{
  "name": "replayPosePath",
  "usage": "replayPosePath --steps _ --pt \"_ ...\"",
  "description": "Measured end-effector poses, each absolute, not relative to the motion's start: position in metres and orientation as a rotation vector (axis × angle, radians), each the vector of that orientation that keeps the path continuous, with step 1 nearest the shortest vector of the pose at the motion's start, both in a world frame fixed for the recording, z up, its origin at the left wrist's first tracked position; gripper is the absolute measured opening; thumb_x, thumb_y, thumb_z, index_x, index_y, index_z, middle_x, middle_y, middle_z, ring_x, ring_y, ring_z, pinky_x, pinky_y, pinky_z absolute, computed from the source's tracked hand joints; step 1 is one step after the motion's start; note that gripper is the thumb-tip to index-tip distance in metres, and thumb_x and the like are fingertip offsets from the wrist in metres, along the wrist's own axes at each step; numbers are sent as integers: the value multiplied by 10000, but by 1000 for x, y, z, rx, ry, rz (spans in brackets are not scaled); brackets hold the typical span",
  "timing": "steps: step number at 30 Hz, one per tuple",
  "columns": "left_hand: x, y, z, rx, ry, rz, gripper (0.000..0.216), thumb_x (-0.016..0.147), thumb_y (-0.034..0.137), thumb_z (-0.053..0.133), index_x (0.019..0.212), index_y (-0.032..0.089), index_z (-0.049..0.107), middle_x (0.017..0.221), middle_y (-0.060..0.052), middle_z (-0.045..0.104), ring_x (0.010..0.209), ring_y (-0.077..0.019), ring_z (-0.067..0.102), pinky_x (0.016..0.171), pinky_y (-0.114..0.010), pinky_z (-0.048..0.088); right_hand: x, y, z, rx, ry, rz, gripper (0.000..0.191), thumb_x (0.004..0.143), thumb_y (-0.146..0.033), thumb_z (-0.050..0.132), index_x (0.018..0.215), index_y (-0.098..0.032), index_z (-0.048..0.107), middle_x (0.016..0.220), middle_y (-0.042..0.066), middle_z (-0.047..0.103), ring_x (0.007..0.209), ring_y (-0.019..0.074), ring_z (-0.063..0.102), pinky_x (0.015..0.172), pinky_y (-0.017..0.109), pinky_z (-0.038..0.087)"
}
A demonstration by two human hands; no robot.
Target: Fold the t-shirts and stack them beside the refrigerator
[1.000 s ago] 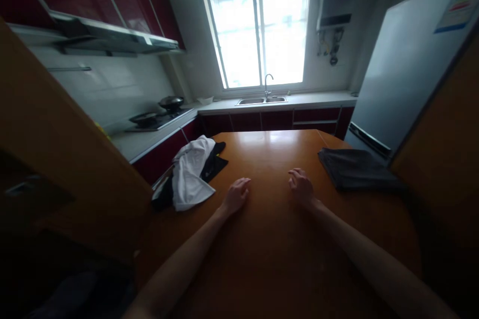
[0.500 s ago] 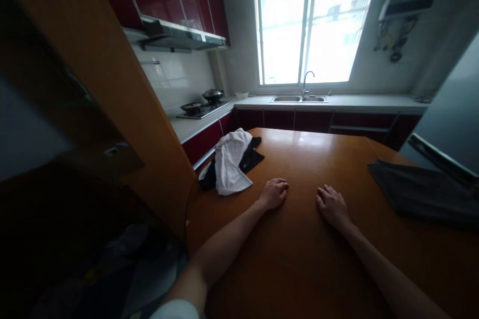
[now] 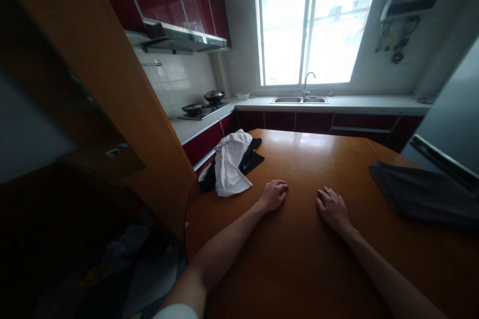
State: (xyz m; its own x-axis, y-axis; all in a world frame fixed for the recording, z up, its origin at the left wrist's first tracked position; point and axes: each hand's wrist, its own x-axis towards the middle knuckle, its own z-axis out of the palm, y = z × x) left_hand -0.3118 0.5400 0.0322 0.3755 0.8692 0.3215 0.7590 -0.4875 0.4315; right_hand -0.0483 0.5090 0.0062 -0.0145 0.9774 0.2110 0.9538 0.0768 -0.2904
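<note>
Only real change in the last second: the view swung left, while both hands stayed resting on the bench [image 3: 299, 162], so nothing's been picked up. Left hand [image 3: 274, 195] is palm-down, fingers loosely curled; right hand [image 3: 333, 208] has its fingers slightly spread. Both look empty to me. There's a crumpled white cloth [image 3: 229, 169] ahead and left of the left hand, partly covering some black cloth [image 3: 255, 160]. Dark grey cloth [image 3: 430, 192] sits right of the right hand. Sink [image 3: 301, 101]'s way beyond both.
</note>
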Motion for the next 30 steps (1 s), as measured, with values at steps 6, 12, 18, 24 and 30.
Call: replayPosePath --steps 6,12,18,24,30 --pt "-311 540 33 2429 1452 760 309 903 255 584 1176 265 729 1312 -41 662 1250 -236 569 1112 -409 411 -48 509 6 -1921 -1995 101 483 976 -338 418 1392 -164 592 1545 126 477 1452 277 390 1205 470 249" --pt "-311 538 34 2432 1443 789 291 902 246 590 1151 260 739 1293 -38 674 1238 -235 580 1109 -412 419 -47 508 6 -1879 -2003 89 467 983 -333 418 1372 -150 603 1524 149 496 1440 291 408 1192 485 268" --pt "-313 543 35 2408 1465 903 264 872 174 621 1093 242 748 1193 -5 727 1123 -168 658 1035 -284 491 -45 510 2 -1857 -2005 75 463 978 -330 435 1364 -143 609 1514 165 504 1432 312 418 1184 509 281" --pt "-373 573 64 2179 1926 1169 326 898 124 558 1193 145 694 1292 -124 673 1244 -226 603 1130 -367 424 -44 511 0 -1860 -2007 70 467 977 -342 438 1360 -139 613 1509 167 508 1427 314 424 1180 506 285" --pt "-466 600 96 1781 2481 1141 602 879 314 654 1401 41 531 1491 -291 456 1443 -420 355 1160 -579 294 -48 509 3 -1880 -1995 54 469 972 -338 430 1356 -142 616 1507 161 511 1423 314 426 1177 499 283"
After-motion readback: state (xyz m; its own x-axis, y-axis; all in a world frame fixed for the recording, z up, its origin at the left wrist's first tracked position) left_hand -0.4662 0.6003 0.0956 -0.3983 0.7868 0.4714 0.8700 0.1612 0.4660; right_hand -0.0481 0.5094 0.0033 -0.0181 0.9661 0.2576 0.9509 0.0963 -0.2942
